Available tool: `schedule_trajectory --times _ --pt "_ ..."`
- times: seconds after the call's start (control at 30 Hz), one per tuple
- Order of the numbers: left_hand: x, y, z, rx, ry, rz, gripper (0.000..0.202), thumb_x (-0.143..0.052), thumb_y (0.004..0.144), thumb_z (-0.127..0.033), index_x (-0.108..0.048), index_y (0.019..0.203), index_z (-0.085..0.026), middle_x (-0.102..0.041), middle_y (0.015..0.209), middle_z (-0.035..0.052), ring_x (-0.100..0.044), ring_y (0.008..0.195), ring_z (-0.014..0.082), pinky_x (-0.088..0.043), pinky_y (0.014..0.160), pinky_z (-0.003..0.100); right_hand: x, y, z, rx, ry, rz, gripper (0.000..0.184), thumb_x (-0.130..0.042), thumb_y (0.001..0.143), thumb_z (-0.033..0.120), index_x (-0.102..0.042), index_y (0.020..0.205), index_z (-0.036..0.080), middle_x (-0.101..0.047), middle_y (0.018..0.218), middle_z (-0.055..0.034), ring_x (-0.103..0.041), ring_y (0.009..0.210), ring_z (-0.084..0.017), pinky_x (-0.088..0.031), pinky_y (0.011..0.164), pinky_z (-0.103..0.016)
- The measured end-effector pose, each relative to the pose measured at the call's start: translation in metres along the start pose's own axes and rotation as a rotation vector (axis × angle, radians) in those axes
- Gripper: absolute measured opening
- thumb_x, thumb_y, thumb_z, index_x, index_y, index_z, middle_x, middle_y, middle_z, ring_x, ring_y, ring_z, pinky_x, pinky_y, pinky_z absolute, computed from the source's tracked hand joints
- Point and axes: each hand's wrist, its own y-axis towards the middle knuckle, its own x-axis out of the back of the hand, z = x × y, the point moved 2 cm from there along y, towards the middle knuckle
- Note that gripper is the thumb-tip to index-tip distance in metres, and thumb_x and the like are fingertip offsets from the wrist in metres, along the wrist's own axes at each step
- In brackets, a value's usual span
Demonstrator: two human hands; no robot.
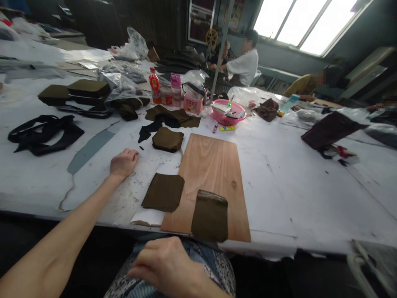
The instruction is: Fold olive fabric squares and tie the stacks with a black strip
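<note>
The person's left hand (123, 164) rests on the white-covered surface (273, 182), its fingers curled inward; whether that grip closes on anything cannot be told. A stack of brown cloth pieces (168, 139) lies near it, to the right and a little farther back, with a small black scrap (141, 147) between the two. The right hand (167, 263) is over the person's lap, back upward, in front of the near edge; its fingers are bent and partly hidden, so the state of its grip cannot be told either. Near it, a brown piece with a shiny upper band (210, 217) lies at the near end of a wooden board (212, 165). A second brown piece (163, 192) lies to the left, lapping over the board's left edge. Black fabric strips (46, 131) lie well apart on the far left. Beyond the board stand a pink basin (228, 119), a pink box (192, 103) and a red bottle (154, 85), and other people sit near the window (297, 20)
</note>
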Motion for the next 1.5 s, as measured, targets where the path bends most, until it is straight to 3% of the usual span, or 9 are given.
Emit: schedule_trajectory --times 0.27,0.4,0.57,0.7,0.77,0.9,1.03,1.23,1.5 --pt "0.005 -0.003 0.001 -0.026 0.062 -0.003 0.036 -0.035 0.097 -0.030 -0.062 0.116 -0.017 -0.062 0.111 0.0055 -0.052 0.084 0.0165 -0.030 0.065 0.027 0.050 -0.064 -0.052 -0.428 -0.037 -0.427 0.018 -0.050 0.097 0.027 -0.065 0.087 0.022 -0.063 0.082 -0.0004 -0.059 0.077 -0.013 -0.044 0.071 -0.024" --pt "0.006 0.000 0.004 -0.045 0.016 0.000 0.034 -0.039 0.094 -0.028 -0.063 0.116 -0.017 -0.062 0.109 0.0049 -0.053 0.087 0.0159 -0.033 0.067 0.026 0.067 -0.070 -0.071 -0.532 -0.180 -0.569 0.017 -0.049 0.097 0.025 -0.065 0.092 0.023 -0.064 0.088 -0.0026 -0.059 0.083 -0.016 -0.045 0.074 -0.027" --pt "0.025 0.002 0.005 0.058 -0.203 0.038 0.031 -0.046 0.088 -0.027 -0.066 0.108 -0.014 -0.063 0.090 0.0026 -0.054 0.078 0.0140 -0.041 0.074 0.025 0.082 -0.058 -0.090 -0.584 -0.382 -0.591 0.015 -0.050 0.095 0.023 -0.065 0.097 0.023 -0.064 0.093 -0.0038 -0.057 0.088 -0.018 -0.046 0.076 -0.029" --pt "0.062 -0.028 -0.030 0.023 -0.350 -0.059 0.033 -0.045 0.091 -0.036 -0.066 0.108 -0.017 -0.061 0.092 0.0028 -0.053 0.073 0.0135 -0.046 0.074 0.028 0.084 -0.045 -0.098 -0.598 -0.462 -0.544 0.012 -0.055 0.093 0.023 -0.066 0.099 0.024 -0.064 0.093 -0.0041 -0.056 0.090 -0.019 -0.044 0.076 -0.029" --pt "0.073 -0.055 -0.063 -0.057 -0.480 0.050 0.032 -0.044 0.092 -0.039 -0.065 0.107 -0.020 -0.061 0.090 0.0025 -0.055 0.073 0.0146 -0.048 0.070 0.029 0.083 -0.041 -0.100 -0.606 -0.470 -0.526 0.012 -0.057 0.093 0.025 -0.066 0.101 0.024 -0.063 0.094 -0.0044 -0.056 0.091 -0.020 -0.044 0.077 -0.030" --pt "0.071 -0.106 -0.138 -0.369 -0.702 0.358 0.025 -0.045 0.094 -0.035 -0.065 0.107 -0.029 -0.062 0.097 0.0053 -0.059 0.090 0.0185 -0.051 0.077 0.033 0.083 -0.036 -0.104 -0.607 -0.481 -0.506 0.013 -0.058 0.092 0.027 -0.067 0.101 0.025 -0.062 0.094 -0.0049 -0.055 0.091 -0.021 -0.044 0.078 -0.032" --pt "0.058 -0.128 -0.188 -0.568 -0.720 0.392 0.024 -0.048 0.094 -0.033 -0.062 0.113 -0.033 -0.060 0.095 0.0080 -0.057 0.094 0.0215 -0.051 0.078 0.038 0.085 -0.033 -0.106 -0.609 -0.505 -0.464 0.010 -0.060 0.091 0.029 -0.067 0.097 0.025 -0.062 0.091 -0.0042 -0.054 0.088 -0.021 -0.042 0.075 -0.033" --pt "0.043 -0.122 -0.206 -0.588 -0.606 0.375 0.019 -0.055 0.091 -0.035 -0.063 0.107 -0.028 -0.057 0.097 0.0096 -0.054 0.095 0.0239 -0.049 0.080 0.041 0.086 -0.031 -0.106 -0.615 -0.530 -0.454 0.009 -0.061 0.091 0.031 -0.067 0.093 0.025 -0.062 0.089 -0.0044 -0.053 0.087 -0.020 -0.038 0.073 -0.033" --pt "0.051 -0.120 -0.207 -0.618 -0.451 0.386 0.019 -0.056 0.092 -0.032 -0.062 0.107 -0.022 -0.056 0.098 0.0054 -0.051 0.095 0.0217 -0.046 0.082 0.036 0.089 -0.029 -0.111 -0.626 -0.528 -0.415 0.008 -0.067 0.087 0.032 -0.066 0.092 0.026 -0.063 0.090 -0.0019 -0.051 0.088 -0.021 -0.033 0.073 -0.033"
